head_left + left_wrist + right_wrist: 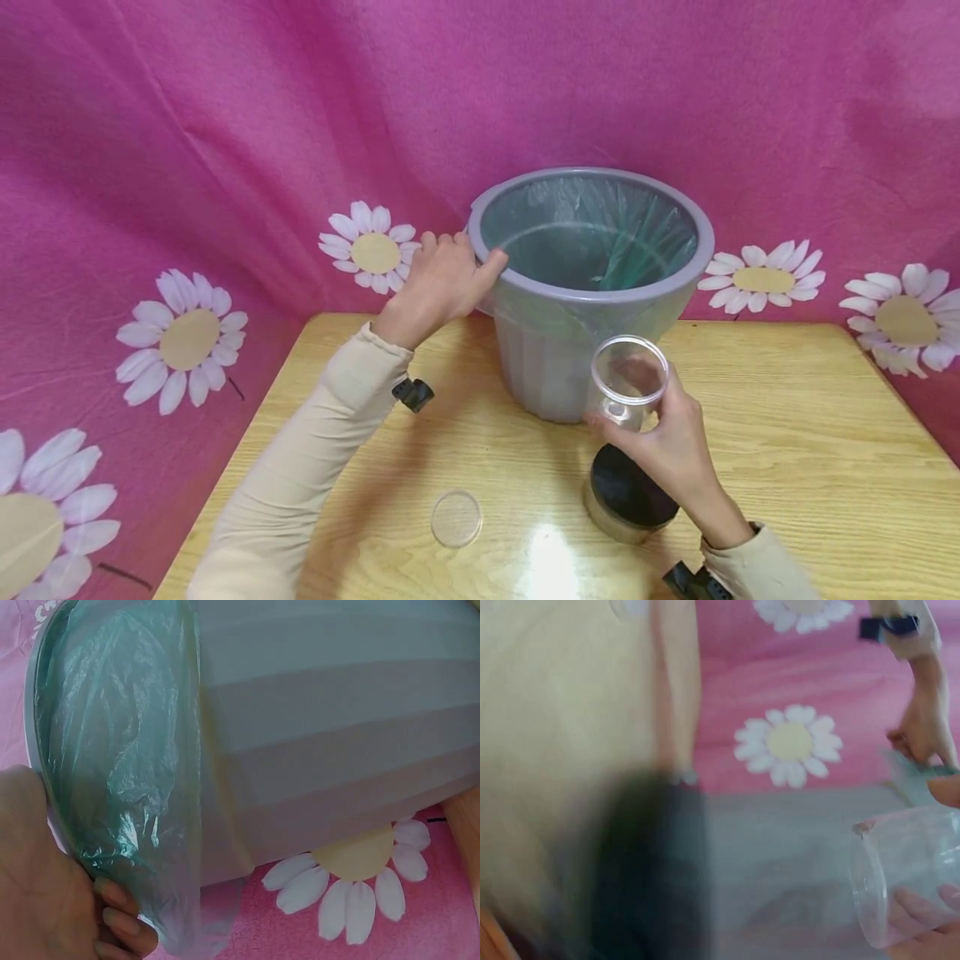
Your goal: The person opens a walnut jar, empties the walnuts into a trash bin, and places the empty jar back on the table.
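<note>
A grey bin (540, 358), lined with a thin greenish plastic bag (112, 735), stands towards the back of the table. My left hand (444, 279) grips its rim on the left side, thumb over the top and fingers curled at the outer side. In front of the bin, my right hand (678, 446) holds a clear plastic jar (907, 870) with an open mouth, fingers wrapped round its side. Just beneath that hand sits a jar with a black lid (630, 487), partly covered by the hand. A clear round lid (456, 518) lies flat on the table, left of the black-lidded jar.
The wooden table (810, 433) meets a pink cloth (600, 83) printed with white daisies, which hangs behind and at the sides. A small black device (412, 393) sits at the left wrist, another (696, 582) at the right. Much of the right wrist view is blurred.
</note>
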### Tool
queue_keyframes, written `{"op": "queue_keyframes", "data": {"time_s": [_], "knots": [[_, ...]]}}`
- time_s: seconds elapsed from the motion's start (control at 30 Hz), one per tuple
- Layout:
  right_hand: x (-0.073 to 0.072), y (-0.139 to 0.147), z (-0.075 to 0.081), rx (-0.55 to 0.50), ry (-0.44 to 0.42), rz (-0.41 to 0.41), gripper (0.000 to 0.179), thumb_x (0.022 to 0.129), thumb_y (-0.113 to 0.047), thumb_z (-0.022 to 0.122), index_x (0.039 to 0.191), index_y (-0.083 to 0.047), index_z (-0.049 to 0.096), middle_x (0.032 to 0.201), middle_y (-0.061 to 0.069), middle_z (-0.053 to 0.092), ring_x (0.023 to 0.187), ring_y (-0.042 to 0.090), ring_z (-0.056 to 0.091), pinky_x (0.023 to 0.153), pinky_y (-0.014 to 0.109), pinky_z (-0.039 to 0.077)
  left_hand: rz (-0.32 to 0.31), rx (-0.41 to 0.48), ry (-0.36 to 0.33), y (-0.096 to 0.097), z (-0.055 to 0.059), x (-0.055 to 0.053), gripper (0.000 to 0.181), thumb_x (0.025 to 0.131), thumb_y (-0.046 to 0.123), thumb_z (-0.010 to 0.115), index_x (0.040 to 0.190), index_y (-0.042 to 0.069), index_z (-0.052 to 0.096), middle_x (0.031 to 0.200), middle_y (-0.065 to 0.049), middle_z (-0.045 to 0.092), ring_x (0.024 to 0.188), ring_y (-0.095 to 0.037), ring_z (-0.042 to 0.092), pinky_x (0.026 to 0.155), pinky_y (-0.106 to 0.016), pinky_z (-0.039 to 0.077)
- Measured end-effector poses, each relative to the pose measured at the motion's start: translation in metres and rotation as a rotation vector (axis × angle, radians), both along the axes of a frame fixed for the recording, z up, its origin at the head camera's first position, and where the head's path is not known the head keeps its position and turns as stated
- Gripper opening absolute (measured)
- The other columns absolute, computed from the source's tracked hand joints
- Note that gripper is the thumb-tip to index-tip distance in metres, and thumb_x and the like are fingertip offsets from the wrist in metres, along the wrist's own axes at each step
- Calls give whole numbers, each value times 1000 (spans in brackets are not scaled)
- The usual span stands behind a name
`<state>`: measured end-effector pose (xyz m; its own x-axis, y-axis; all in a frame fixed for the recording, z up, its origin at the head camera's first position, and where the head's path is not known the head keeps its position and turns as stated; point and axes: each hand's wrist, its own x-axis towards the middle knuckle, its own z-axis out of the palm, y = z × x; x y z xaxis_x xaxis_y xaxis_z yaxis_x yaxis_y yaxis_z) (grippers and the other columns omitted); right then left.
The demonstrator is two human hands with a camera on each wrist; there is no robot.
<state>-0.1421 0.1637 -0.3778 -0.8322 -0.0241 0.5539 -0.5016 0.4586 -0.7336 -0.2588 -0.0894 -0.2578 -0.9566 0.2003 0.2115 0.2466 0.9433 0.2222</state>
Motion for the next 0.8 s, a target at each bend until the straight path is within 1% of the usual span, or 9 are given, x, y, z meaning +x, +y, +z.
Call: {"op": "queue_keyframes", "data": {"time_s": [0.1, 0.17, 0.23, 0.33, 0.47, 0.57, 0.67, 0.8], "knots": [[4, -13, -13, -7, -7, 22, 74, 60, -3, 90, 125, -7, 55, 112, 4, 65, 97, 16, 60, 82, 14, 45, 1, 9, 13, -2, -1, 1, 69, 95, 54, 32, 117, -6, 56, 110, -22, 59, 104, -36, 46, 91, -46, 38], [8, -21, -20, -3, -17, 18, 72, 59, -4, 90, 124, -8, 57, 109, 3, 65, 94, 17, 60, 77, 15, 47, -3, 16, 23, -1, -1, 1, 68, 95, 54, 32, 118, -5, 56, 110, -22, 60, 103, -37, 46, 91, -46, 39], [12, -28, -27, 9, -33, 18, 72, 59, -6, 90, 122, -8, 57, 109, 2, 65, 94, 18, 61, 75, 18, 49, -3, 18, 27, -1, -2, 0, 67, 95, 53, 33, 121, -4, 56, 111, -22, 60, 103, -37, 46, 91, -46, 38], [20, -40, -38, 24, -55, 16, 71, 57, -10, 92, 120, -7, 57, 107, 3, 67, 93, 18, 63, 74, 27, 52, -2, 21, 31, 0, -2, 0, 67, 95, 52, 33, 123, -4, 55, 113, -22, 60, 104, -37, 46, 91, -46, 38], [28, -53, -55, 21, -71, 32, 73, 55, -13, 94, 118, -8, 59, 108, 2, 68, 94, 20, 64, 77, 37, 53, -2, 28, 32, 0, -2, 0, 66, 95, 52, 32, 121, -4, 56, 112, -22, 60, 104, -37, 47, 91, -46, 38], [31, -62, -66, 5, -87, 53, 76, 53, -12, 95, 120, -10, 59, 110, 3, 68, 96, 22, 65, 80, 41, 53, 2, 26, 34, 0, -2, 0, 66, 95, 52, 32, 120, -4, 55, 113, -22, 60, 106, -38, 46, 92, -46, 38], [35, -70, -77, -1, -110, 73, 79, 52, -10, 95, 121, -7, 58, 110, 8, 69, 97, 24, 66, 81, 44, 53, 6, 22, 37, -1, -3, 1, 65, 95, 51, 32, 119, -5, 55, 113, -23, 60, 108, -39, 46, 92, -47, 38], [40, -80, -90, -31, -200, 86, 78, 52, -11, 94, 121, -5, 59, 111, 9, 68, 98, 25, 65, 84, 45, 51, -2, 32, 34, -1, -3, 0, 66, 96, 51, 33, 119, -6, 55, 111, -23, 60, 106, -38, 46, 92, -46, 38]]}}
